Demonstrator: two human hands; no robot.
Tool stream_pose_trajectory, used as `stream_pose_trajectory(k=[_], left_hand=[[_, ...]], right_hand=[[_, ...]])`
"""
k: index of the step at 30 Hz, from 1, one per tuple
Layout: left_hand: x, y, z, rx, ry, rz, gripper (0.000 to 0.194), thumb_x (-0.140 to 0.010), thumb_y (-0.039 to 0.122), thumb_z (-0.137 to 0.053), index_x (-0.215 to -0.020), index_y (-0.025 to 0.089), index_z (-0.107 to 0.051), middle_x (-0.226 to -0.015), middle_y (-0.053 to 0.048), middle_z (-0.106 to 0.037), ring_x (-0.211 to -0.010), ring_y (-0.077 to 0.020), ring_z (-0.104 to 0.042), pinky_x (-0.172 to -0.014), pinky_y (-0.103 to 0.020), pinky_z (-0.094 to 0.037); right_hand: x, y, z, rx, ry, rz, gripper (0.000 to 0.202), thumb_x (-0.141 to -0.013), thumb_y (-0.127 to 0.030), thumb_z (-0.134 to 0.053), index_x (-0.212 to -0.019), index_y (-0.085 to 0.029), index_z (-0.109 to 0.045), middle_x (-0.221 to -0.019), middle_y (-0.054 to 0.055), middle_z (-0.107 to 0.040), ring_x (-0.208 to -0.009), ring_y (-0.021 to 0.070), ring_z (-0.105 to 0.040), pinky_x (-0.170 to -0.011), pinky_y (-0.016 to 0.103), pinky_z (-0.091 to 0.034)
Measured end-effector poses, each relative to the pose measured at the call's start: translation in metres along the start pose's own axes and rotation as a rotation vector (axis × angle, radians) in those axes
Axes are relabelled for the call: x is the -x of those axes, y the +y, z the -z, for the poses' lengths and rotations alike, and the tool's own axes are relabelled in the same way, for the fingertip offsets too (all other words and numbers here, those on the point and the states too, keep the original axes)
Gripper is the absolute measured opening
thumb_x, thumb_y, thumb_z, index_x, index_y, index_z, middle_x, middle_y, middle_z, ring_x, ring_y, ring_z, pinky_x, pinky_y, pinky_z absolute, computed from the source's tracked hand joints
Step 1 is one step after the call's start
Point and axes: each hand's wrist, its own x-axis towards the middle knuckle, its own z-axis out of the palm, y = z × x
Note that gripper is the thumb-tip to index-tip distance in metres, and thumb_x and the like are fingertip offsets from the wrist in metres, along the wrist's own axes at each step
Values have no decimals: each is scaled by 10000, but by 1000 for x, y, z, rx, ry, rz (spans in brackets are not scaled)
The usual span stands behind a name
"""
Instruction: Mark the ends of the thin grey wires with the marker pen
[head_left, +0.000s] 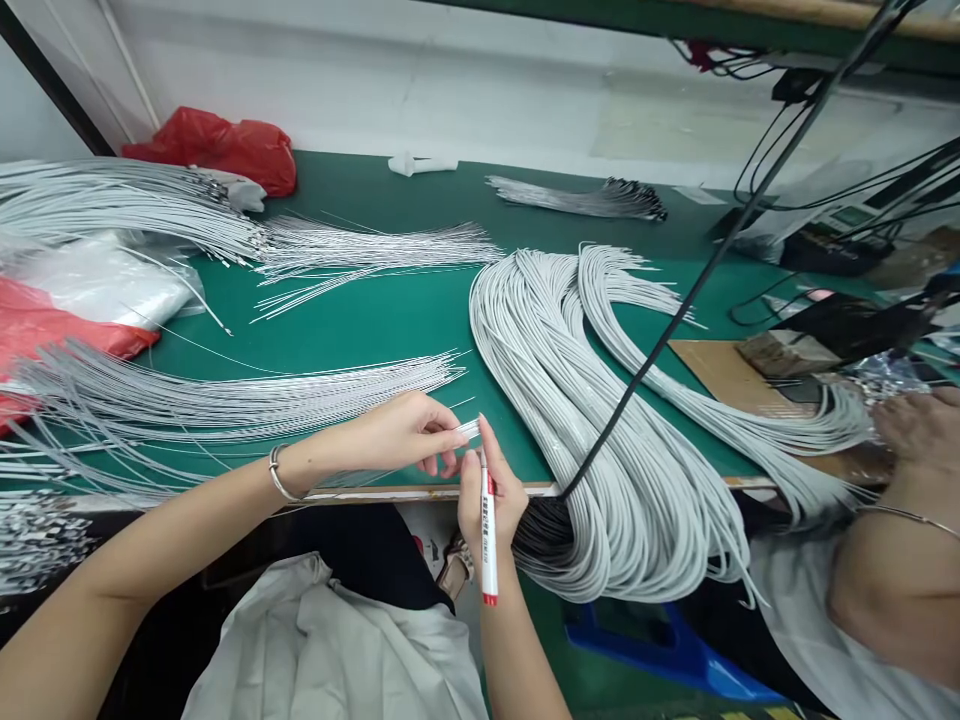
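Your left hand [429,434] pinches white wire ends [470,429] above the near edge of the table [405,315]; your right hand [504,492] grips a marker [489,545], probably angled to leave its index finger free beside those ends; the thin wire bundle [300,400] lies left, likely for easy reach; the thick cable hank [592,400] drapes over the near edge, seemingly for its length; your fingers obscure how many ends you pinch; the co-worker's hand [919,425] at right is blurred and partly cut off.
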Motion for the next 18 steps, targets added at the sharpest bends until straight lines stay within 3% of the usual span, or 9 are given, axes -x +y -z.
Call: stream_pose_trajectory(k=[8, 12, 15, 18], left_hand=[[5, 7, 5, -94, -63, 1, 358, -944, 401, -467, -842, 117, -660, -765, -48, -682, -605, -104, -636, -537, -171, -484], [6, 16, 10, -170, -126, 3, 355, -954, 385, -450, -813, 115, -633, -670, -25, -649, -554, -98, -624, -512, -165, -454], [4, 14, 11, -152, -149, 27, 386, -949, 428, -454, -778, 117, -605, -696, -33, -650, -563, -104, -628, -503, -170, -454], [2, 10, 12, -91, -157, 37, 408, -939, 474, -460, -777, 123, -591, -733, -38, -649, -576, -109, -632, -502, -178, -464]], right_hand=[[-4, 7, 18, -58, -134, -12, 467, -933, -241, -480, -1397, -188, -455, -714, 16, -700, -647, 158, -646, -681, 301, -535], [-17, 3, 28, -23, -222, 102, 433, -925, -235, -478, -1354, -185, -507, -701, 17, -698, -639, 163, -625, -664, 311, -511], [-21, -2, 25, 40, -209, 194, 405, -905, -189, -487, -1302, -181, -564, -666, 16, -676, -589, 161, -585, -641, 313, -488], [-17, -2, 18, 56, -154, 176, 395, -898, -195, -486, -1280, -172, -583, -658, 19, -666, -589, 167, -581, -635, 312, -481]])
